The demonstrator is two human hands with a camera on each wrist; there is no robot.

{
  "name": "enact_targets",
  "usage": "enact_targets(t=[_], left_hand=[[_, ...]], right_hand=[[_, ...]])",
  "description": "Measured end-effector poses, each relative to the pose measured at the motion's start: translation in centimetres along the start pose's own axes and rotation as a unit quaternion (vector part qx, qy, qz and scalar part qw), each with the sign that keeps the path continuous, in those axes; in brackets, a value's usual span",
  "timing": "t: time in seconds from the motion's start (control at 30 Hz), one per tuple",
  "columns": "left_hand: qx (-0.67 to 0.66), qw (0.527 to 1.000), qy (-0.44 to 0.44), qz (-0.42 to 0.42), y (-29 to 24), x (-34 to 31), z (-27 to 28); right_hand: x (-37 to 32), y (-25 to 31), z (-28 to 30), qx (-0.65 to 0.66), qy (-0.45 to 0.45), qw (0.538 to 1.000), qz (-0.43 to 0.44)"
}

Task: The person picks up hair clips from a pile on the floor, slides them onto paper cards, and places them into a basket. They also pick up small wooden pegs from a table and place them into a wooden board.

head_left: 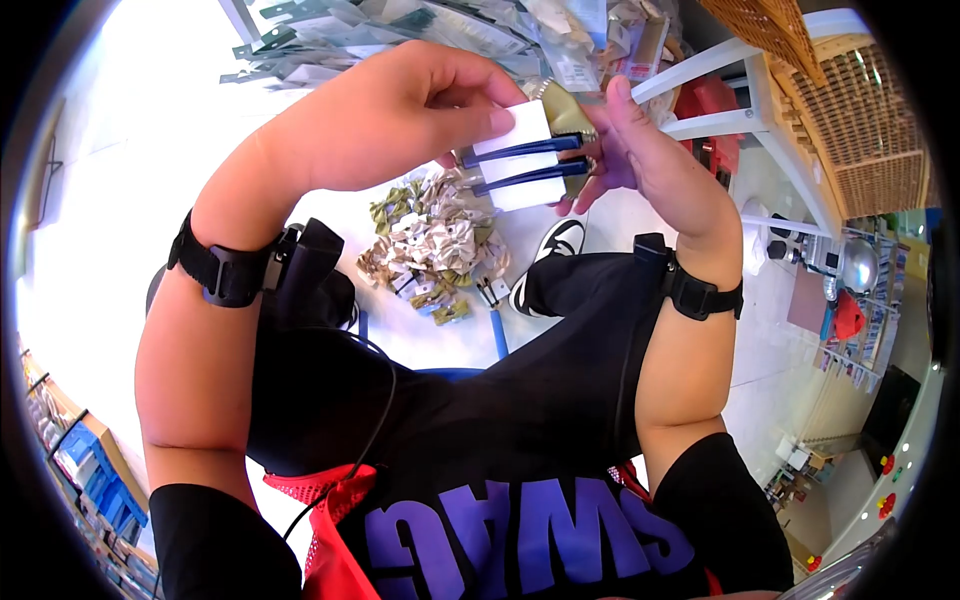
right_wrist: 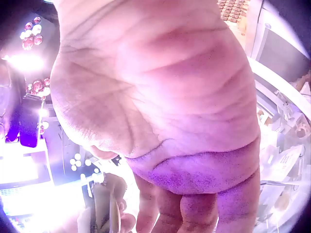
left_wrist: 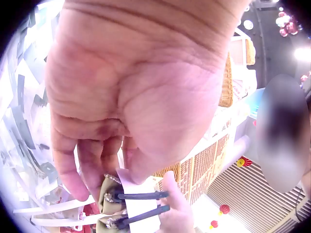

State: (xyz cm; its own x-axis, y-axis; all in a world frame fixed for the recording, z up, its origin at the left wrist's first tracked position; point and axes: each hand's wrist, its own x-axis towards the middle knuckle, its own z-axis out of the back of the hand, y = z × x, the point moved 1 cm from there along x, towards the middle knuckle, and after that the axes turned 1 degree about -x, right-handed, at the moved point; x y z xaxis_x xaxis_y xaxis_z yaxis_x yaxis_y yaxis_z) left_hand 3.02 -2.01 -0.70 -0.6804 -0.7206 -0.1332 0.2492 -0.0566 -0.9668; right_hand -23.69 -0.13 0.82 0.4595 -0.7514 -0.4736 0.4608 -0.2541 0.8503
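My left hand (head_left: 390, 115) pinches the edge of a white card (head_left: 525, 122), its thumb flat on the front. Two dark blue hair clips (head_left: 530, 148) sit side by side across the card. Olive fabric bows (head_left: 563, 108) with sparkly trim show at its right side and behind it. The left wrist view shows the bows (left_wrist: 109, 196) beside my left fingers. My right hand (head_left: 655, 165) is beside the bows, thumb pointing up and fingers extended partly behind them. In the right wrist view its fingers (right_wrist: 199, 208) stretch downward, apart from the left hand's pinch.
Below my hands, a pile of cream and olive bows (head_left: 435, 235) lies on the pale floor between my feet. Many plastic-wrapped packets (head_left: 400, 35) are spread ahead. A white frame (head_left: 790, 150) with wicker baskets (head_left: 850, 120) stands at the right. Blue legs (head_left: 500, 335) show near my knees.
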Motion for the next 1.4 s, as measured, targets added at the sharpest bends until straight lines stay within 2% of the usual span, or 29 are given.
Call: enact_targets(t=[0.13, 0.27, 0.33, 0.4, 0.63, 0.73, 0.8, 0.93, 1.03, 1.1, 1.2, 1.23, 1.27, 1.3, 1.33, 1.37, 1.4], left_hand=[[-0.077, 0.997, -0.022, -0.013, 0.0, 0.1, -0.3], [-0.079, 0.99, -0.032, -0.109, 0.0, 0.3, -0.5], [-0.076, 0.987, -0.021, -0.143, -0.2, 0.3, -0.5], [-0.02, 0.969, -0.045, -0.242, -0.4, 0.3, -0.5], [-0.024, 0.967, -0.05, -0.247, -0.5, 0.1, -0.4], [-0.068, 0.975, -0.044, -0.205, -0.6, 0.0, -0.4], [-0.053, 0.994, -0.037, -0.088, -0.6, -0.1, -0.1], [-0.125, 0.987, -0.035, -0.094, -0.1, 0.3, -0.1], [-0.164, 0.983, -0.068, -0.049, -0.6, 0.2, -0.7], [-0.102, 0.993, -0.031, -0.054, -0.4, 0.2, -0.9], [-0.072, 0.997, -0.016, -0.018, 1.4, 0.9, -1.5], [-0.012, 1.0, -0.022, -0.004, 1.6, 0.9, -1.6], [-0.014, 1.0, -0.019, 0.005, 1.9, 0.9, -1.9], [0.075, 0.997, -0.005, 0.035, 2.3, 1.0, -2.0], [0.163, 0.985, 0.01, 0.064, 2.7, 1.1, -2.0], [0.2, 0.977, 0.025, 0.069, 4.0, 1.4, -2.4], [0.206, 0.971, 0.043, 0.113, 4.6, 1.5, -2.8]], right_hand=[[-0.3, 0.7, -0.5, 0.042, 0.025, 0.998, 0.031], [-0.3, 1.1, 0.0, 0.073, 0.059, 0.995, 0.042], [-0.4, 1.2, 0.2, 0.036, -0.011, 0.997, 0.062], [-0.4, 0.9, 0.3, 0.067, -0.005, 0.996, 0.056], [-0.3, 0.9, 0.2, 0.12, -0.055, 0.981, 0.143], [-0.5, 1.2, 0.5, 0.125, -0.068, 0.973, 0.182], [-0.5, 1.2, 0.7, 0.118, -0.061, 0.972, 0.195], [-0.2, 0.9, 0.6, 0.114, -0.051, 0.974, 0.188], [-0.1, 0.9, 0.5, 0.119, -0.045, 0.976, 0.178], [0.1, 0.7, 0.5, 0.12, -0.041, 0.978, 0.166], [0.4, -0.2, 0.6, 0.084, -0.035, 0.983, 0.157], [0.6, -0.6, 0.6, 0.036, -0.065, 0.988, 0.134], [0.9, -1.2, 0.7, -0.014, -0.094, 0.989, 0.111], [1.2, -1.7, 0.6, -0.077, -0.114, 0.985, 0.106], [1.3, -2.0, 0.6, -0.071, -0.112, 0.986, 0.106], [1.2, -2.2, 0.6, -0.119, -0.135, 0.979, 0.092], [1.3, -2.3, 0.7, -0.17, -0.157, 0.97, 0.08]])
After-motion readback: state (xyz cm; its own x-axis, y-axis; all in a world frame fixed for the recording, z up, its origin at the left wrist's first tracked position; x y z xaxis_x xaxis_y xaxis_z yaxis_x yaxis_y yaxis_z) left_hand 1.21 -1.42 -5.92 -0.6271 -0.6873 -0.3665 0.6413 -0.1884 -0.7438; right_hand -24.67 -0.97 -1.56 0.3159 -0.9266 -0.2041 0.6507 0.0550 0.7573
